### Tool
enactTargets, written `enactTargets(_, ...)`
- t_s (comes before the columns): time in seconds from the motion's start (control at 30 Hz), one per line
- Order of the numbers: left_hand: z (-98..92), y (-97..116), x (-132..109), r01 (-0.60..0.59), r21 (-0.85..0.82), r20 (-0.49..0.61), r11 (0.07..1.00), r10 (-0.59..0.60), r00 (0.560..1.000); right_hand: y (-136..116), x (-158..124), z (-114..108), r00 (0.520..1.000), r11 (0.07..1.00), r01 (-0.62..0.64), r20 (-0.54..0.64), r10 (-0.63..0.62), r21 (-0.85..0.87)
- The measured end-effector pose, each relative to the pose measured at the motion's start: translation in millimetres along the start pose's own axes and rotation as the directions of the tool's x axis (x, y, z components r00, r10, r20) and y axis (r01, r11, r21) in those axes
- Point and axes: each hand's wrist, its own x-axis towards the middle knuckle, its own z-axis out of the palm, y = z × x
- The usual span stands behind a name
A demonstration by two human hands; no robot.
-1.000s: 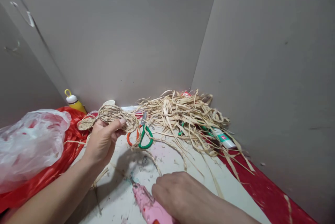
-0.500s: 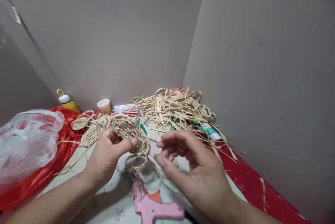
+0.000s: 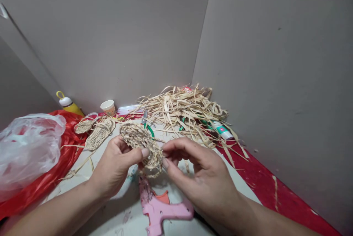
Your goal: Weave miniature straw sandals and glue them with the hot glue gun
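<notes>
A braided straw piece (image 3: 139,137), oval and coiled, is held up over the table's middle. My left hand (image 3: 117,162) grips its left side, the thumb pressed on the front face. At the piece's right edge, my right hand (image 3: 198,173) pinches the braid between thumb and index finger. A loop of braid hangs below the coil. Under it, a pink glue gun (image 3: 168,212) lies on the table with its nozzle pointing away from me.
Loose straw (image 3: 179,111) is heaped at the back, near green-handled scissors (image 3: 150,130) and a white-green tube (image 3: 223,131). Flat woven pieces (image 3: 99,134), a paper cup (image 3: 108,108), a yellow bottle (image 3: 70,106) and plastic bags (image 3: 33,147) lie to the left.
My right hand has closed its thumb and index finger on the right edge of the braid. The hanging loop has drawn up closer to the coil.
</notes>
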Motion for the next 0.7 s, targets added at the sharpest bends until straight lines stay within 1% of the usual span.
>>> enactTargets(0.23, 2.6, 1.5, -0.5, 0.003, -0.026, -0.006, 1.0, -0.003, 1.0, 0.4, 0.4, -1.3, 1.0, 1.0, 0.018, 0.015, -0.018, 0.009)
enactTargets(0.4, 4.5, 1.3, -1.0, 0.037, -0.065, -0.033, 0.997, -0.039, 0.999, 5.0, -2.5, -0.5, 0.996, 0.996, 0.085, 0.008, -0.086, 0.028)
enactTargets(0.53, 5.1, 0.3, -1.6, 0.035, -0.112, -0.045, 0.993, -0.04, 0.998, 5.6, -4.7, 0.0, 0.994, 0.993, 0.113, 0.011, -0.113, 0.016)
enactTargets(0.7, 4.6, -1.1, -2.0, 0.015, -0.145, -0.088, 0.989, -0.028, 0.996, 4.0, -6.0, 3.0, 0.992, 0.992, 0.121, -0.045, -0.12, 0.021)
